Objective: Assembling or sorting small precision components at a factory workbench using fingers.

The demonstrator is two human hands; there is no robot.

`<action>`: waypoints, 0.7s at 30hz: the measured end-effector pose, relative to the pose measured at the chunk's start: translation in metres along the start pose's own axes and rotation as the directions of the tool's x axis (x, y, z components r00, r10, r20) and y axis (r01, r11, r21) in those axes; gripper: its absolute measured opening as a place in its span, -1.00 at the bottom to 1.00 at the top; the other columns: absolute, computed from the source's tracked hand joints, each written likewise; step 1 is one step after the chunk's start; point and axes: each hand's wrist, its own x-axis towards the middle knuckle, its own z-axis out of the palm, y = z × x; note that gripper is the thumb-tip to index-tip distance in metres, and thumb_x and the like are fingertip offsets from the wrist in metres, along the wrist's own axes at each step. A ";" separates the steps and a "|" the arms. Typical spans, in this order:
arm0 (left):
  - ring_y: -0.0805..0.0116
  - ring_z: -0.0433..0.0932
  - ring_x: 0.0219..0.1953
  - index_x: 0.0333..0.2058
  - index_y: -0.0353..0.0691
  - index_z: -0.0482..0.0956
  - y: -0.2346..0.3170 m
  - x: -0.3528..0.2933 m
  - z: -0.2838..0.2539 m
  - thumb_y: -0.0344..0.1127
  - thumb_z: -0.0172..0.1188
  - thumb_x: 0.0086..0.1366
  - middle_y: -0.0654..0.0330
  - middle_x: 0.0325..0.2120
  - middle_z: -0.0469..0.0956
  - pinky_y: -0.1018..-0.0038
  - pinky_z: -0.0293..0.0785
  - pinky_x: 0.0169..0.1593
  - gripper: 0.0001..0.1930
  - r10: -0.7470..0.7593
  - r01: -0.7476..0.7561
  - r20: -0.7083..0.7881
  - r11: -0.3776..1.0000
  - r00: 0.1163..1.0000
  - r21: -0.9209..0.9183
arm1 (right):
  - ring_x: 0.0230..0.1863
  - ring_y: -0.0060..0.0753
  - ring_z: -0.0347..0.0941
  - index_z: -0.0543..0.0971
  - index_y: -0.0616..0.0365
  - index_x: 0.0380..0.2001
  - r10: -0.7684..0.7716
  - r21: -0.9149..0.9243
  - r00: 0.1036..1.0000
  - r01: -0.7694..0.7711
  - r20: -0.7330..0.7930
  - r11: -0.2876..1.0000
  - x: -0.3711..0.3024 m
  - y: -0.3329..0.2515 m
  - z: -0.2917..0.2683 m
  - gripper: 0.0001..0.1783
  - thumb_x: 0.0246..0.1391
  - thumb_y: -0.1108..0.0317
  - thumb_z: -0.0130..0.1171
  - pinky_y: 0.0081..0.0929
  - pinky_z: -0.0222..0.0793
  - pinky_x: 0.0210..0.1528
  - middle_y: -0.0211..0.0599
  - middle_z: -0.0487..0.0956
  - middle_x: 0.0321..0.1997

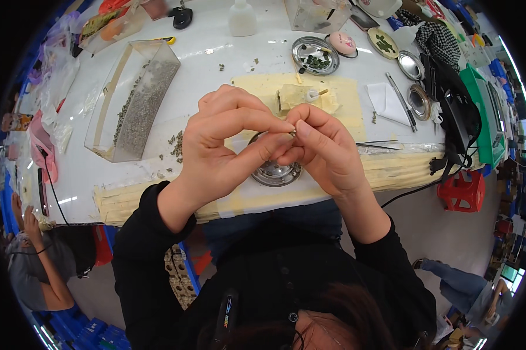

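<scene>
My left hand [216, 143] and my right hand [328, 146] meet above the table, thumbs and forefingers pinched together. Between their fingertips is a tiny metallic piece [293, 133], mostly covered, so its kind does not show. Directly below the hands sits a round shiny metal dish [274, 175], partly hidden by them. Just beyond my fingers stands a block wrapped in cream tape [292, 96], with a small white part and a thin stick on top. Tweezers [379, 144] lie to the right of my right hand.
At left stands a clear bin [102, 125] of small greyish pieces, some scattered beside it. Farther back are a white bottle [242, 20] and a metal tray [298, 49] holding dark green bits. A red stool [464, 192] stands at right. Other people sit at both sides.
</scene>
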 end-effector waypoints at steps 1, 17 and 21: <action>0.39 0.43 -0.34 -0.34 -0.22 0.66 0.000 0.001 -0.001 -0.56 0.36 0.03 0.26 -0.42 0.54 0.47 0.28 -0.19 -0.82 0.032 -0.032 -0.001 0.998 0.999 0.048 | -0.18 -0.43 0.61 0.47 0.23 -0.22 0.002 0.017 1.000 -0.002 0.000 1.000 -0.001 0.000 0.000 -0.81 0.31 0.30 0.02 -0.55 0.59 -0.15 -0.19 0.61 -0.24; 0.38 0.46 -0.34 -0.36 -0.21 0.65 0.003 0.000 -0.002 -0.55 0.37 0.02 0.26 -0.43 0.54 0.48 0.30 -0.19 -0.82 0.046 -0.042 -0.026 0.992 0.999 0.121 | -0.18 -0.40 0.62 0.44 0.21 -0.24 -0.003 0.033 1.000 0.003 -0.007 0.999 -0.001 0.002 0.000 -0.88 0.24 0.41 0.12 -0.55 0.60 -0.15 -0.24 0.58 -0.25; 0.41 0.45 -0.28 -0.31 -0.25 0.66 -0.004 -0.003 0.002 -0.57 0.33 0.09 0.22 -0.37 0.54 0.53 0.35 -0.16 -0.84 -0.116 0.116 0.016 0.960 0.993 -0.256 | -0.19 -0.37 0.63 0.46 0.22 -0.24 0.003 0.026 1.000 -0.003 0.010 1.000 -0.001 0.001 -0.001 -0.88 0.26 0.39 0.10 -0.55 0.60 -0.16 -0.26 0.59 -0.26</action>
